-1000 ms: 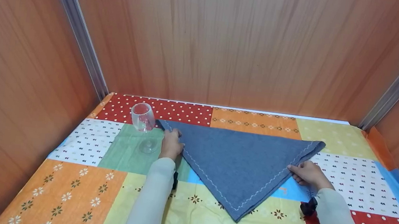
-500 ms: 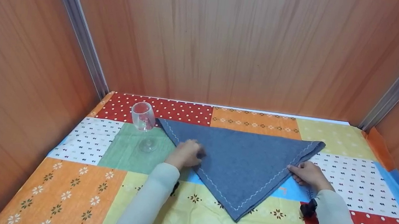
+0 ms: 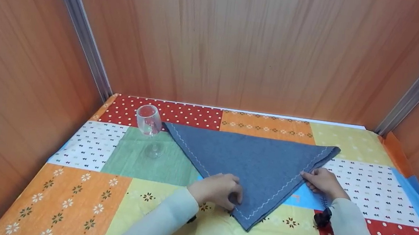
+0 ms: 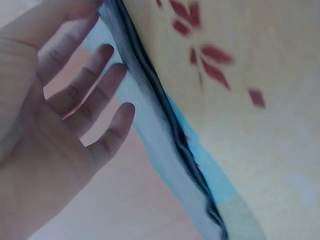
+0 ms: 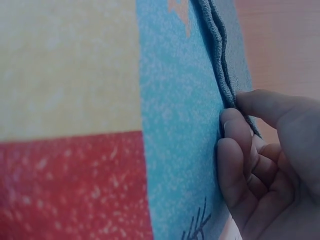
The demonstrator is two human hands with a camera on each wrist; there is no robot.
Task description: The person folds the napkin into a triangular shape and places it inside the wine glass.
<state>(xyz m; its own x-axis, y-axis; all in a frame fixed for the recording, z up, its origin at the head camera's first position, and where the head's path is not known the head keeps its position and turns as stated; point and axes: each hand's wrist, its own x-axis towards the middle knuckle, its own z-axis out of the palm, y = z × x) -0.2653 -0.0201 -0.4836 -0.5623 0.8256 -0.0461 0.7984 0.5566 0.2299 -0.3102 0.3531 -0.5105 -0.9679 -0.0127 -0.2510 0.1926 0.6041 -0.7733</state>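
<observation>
A blue-grey cloth napkin with white stitching along its sides lies folded into a triangle, one corner towards me. My left hand is at its left slanting side, close to the near corner. In the left wrist view the loosely bent fingers are spread beside the layered edge of the napkin; the thumb and index tips reach it at the top of that view. On the other side, my right hand pinches the napkin's edge between thumb and index finger, the other fingers curled below.
A clear stemmed glass stands upright at the left, close to the napkin's far left corner. A patchwork-patterned tablecloth covers the table. Wood-grain panels rise behind and at both sides.
My left hand has moved from near the napkin's far left corner along its slanting side towards me, close to the near corner. The right hand keeps its pinch; the napkin lies as before.
</observation>
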